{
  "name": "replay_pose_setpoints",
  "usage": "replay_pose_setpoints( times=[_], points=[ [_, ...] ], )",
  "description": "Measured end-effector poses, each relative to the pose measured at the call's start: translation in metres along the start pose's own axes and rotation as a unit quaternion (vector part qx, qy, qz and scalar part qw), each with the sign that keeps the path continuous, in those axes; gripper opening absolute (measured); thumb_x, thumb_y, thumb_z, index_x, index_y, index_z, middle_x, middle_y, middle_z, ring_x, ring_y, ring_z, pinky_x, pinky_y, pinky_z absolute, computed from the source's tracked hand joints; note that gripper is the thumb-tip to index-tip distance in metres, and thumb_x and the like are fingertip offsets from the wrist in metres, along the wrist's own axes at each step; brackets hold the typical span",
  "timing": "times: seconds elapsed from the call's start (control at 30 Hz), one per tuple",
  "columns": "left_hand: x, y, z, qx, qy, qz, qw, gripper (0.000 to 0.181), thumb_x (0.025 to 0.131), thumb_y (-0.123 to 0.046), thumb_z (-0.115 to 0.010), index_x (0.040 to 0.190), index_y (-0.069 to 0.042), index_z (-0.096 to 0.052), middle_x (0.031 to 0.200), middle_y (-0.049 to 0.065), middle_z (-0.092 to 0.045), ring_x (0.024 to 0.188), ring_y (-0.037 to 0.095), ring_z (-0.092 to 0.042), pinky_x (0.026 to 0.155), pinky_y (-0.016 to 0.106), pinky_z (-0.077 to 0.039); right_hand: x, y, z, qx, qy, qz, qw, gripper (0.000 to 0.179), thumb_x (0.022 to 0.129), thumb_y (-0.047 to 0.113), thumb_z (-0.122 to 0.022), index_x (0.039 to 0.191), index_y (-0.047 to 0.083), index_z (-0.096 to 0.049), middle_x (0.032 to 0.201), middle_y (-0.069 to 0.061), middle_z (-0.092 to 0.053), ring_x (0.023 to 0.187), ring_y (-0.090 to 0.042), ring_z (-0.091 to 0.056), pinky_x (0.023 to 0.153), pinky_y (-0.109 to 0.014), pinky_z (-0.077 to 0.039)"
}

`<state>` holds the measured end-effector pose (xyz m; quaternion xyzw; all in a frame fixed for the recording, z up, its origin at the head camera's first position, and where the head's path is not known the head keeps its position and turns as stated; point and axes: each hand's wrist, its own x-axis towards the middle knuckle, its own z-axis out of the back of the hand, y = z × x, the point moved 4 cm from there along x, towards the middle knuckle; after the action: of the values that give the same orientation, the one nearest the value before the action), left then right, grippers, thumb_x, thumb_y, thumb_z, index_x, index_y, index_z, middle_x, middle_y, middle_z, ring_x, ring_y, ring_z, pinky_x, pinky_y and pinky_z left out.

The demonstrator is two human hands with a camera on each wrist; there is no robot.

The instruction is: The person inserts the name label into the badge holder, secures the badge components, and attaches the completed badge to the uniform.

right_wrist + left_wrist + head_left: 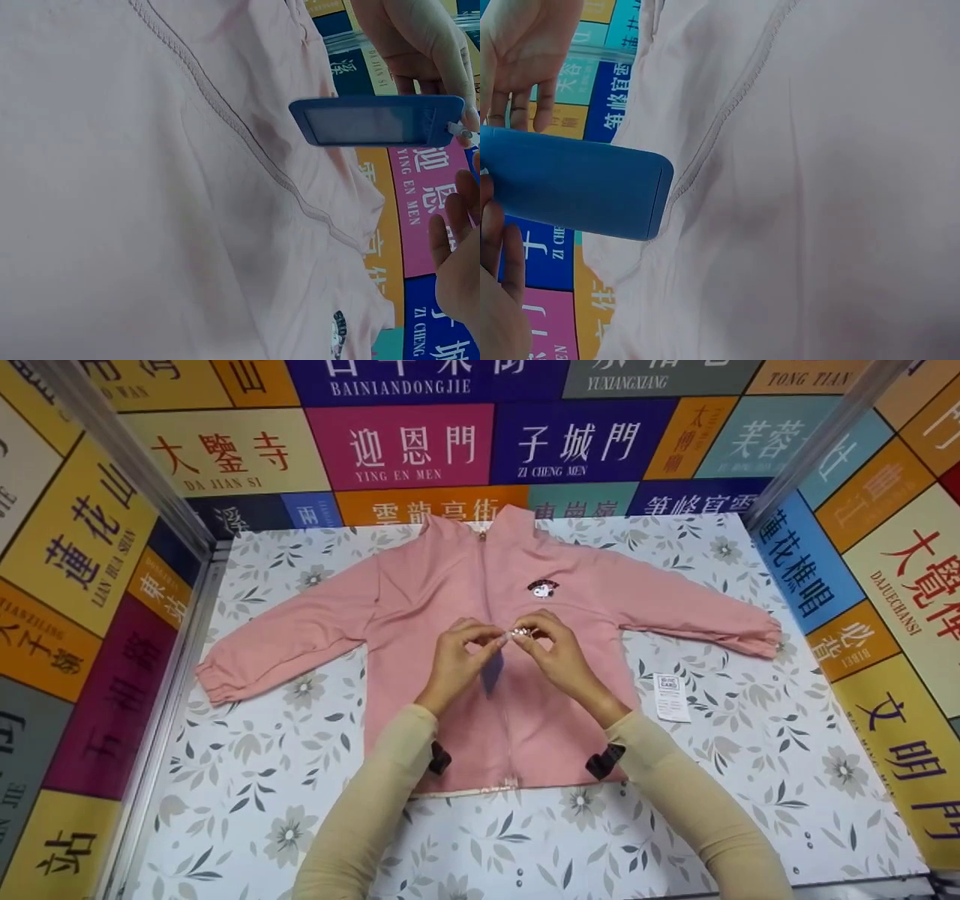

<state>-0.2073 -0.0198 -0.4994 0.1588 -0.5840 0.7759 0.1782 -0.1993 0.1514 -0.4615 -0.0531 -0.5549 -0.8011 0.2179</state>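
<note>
The blue card holder [491, 675] hangs from the fingertips over the middle of the garment, its long axis running down and away from them between six and seven o'clock, taking twelve as the far wall. Its top end, with a clear strap [460, 129], is up at the fingers; the lower end looks free, though I can't tell how near the cloth it comes. The left hand [459, 660] is the nearer one, thumb and forefinger pinched together at that top end. The right hand [559, 656] comes in from four o'clock, thumb and forefinger closed about a small shiny piece [520, 633] right beside the left fingertips. Whether strap and piece are joined I can't make out; the crowded fingertips screen that spot.

Beneath lies a pink jacket [420, 697], front up, its zipper [484, 577] running up towards twelve. An embroidered patch [541, 588] sits at one o'clock from the hands. The sleeves spread out towards nine and three. Off the jacket, near four o'clock, a printed white card [672, 697] lies on the leaf-patterned table [750, 765], with the right forearm passing between it and the holder's lower end.
</note>
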Motion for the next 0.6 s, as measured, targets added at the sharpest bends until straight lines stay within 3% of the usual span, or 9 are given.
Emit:
replay_pose_setpoints(
  times=[0.1,0.3,0.5,0.6],
  points=[
    [0.000,0.000,0.001,0.013,0.000,-0.007,0.9999,0.015,0.087,-0.022,-0.076,0.096,-0.011,-0.079,0.082,0.002,-0.071,0.081,0.013,-0.061,0.076,0.027,-0.054,0.001,0.005,0.003,-0.022,0.010,0.004,0.9997,0.015,0.093,0.006,-0.066,0.105,-0.001,-0.071,0.102,-0.013,-0.065,0.098,-0.022,-0.060,0.091,-0.042,-0.051],
    [0.000,-0.001,0.001,0.020,0.006,-0.025,0.9995,0.013,0.088,-0.021,-0.075,0.096,-0.011,-0.078,0.082,0.002,-0.069,0.081,0.015,-0.058,0.074,0.027,-0.050,0.002,0.005,0.010,-0.042,0.019,-0.002,0.9989,0.015,0.088,0.006,-0.072,0.102,0.003,-0.076,0.098,-0.011,-0.070,0.097,-0.016,-0.059,0.089,-0.027,-0.047],
    [-0.001,-0.001,0.000,0.011,0.010,-0.032,0.9994,0.015,0.088,-0.022,-0.074,0.096,-0.010,-0.078,0.084,0.003,-0.070,0.084,0.016,-0.059,0.078,0.032,-0.052,0.001,0.003,0.011,-0.018,0.013,-0.002,0.9998,0.016,0.087,0.007,-0.074,0.102,0.002,-0.077,0.098,-0.014,-0.071,0.097,-0.017,-0.060,0.090,-0.041,-0.052],
    [-0.001,-0.001,0.000,0.020,0.009,-0.031,0.9993,0.016,0.089,-0.021,-0.073,0.097,-0.009,-0.078,0.086,0.003,-0.071,0.085,0.015,-0.058,0.079,0.029,-0.051,0.001,0.003,0.010,-0.011,0.003,0.006,0.9999,0.016,0.085,0.006,-0.075,0.100,0.001,-0.078,0.096,-0.015,-0.071,0.098,-0.021,-0.060,0.091,-0.034,-0.050]
  ],
)
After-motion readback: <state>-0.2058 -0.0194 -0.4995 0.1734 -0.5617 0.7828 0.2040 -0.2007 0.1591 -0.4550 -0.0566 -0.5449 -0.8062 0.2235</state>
